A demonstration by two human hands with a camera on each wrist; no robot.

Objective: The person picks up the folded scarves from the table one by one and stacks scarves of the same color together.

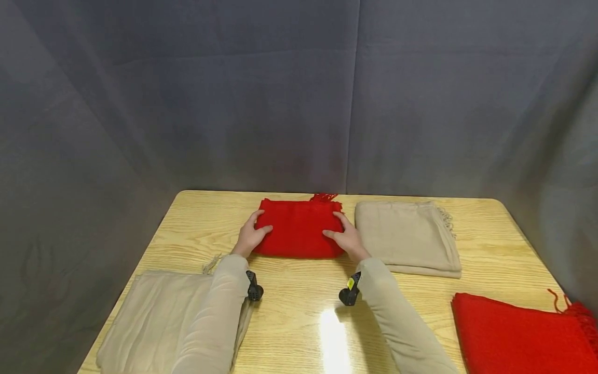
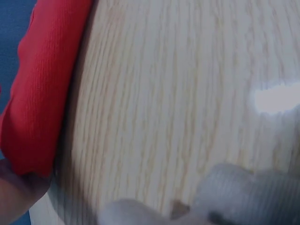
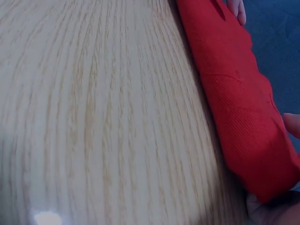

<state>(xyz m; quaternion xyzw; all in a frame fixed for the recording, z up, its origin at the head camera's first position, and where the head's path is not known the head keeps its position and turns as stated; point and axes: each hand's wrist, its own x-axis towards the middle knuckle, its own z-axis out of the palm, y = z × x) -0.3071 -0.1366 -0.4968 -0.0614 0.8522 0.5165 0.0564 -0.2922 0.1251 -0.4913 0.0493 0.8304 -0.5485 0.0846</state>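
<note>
A folded red scarf (image 1: 299, 231) with a tasselled fringe lies near the far edge of the table, between both hands. My left hand (image 1: 251, 235) grips its left end, thumb over the top and fingers along the side edge. At the opposite end my right hand (image 1: 347, 236) holds the scarf the same way, its thumb on the upper face. In the left wrist view, part of the left hand (image 2: 21, 192) sits against the scarf's end (image 2: 42, 93). The right wrist view has the right hand (image 3: 279, 211) partly under the red cloth (image 3: 234, 93); some fingers are hidden.
A folded beige scarf (image 1: 406, 236) lies just right of the red one. Another beige scarf (image 1: 154, 317) is at the near left, partly under the left sleeve. A second red scarf (image 1: 523, 337) lies at the near right. Grey curtains (image 1: 280, 104) surround the wooden table (image 1: 289, 296).
</note>
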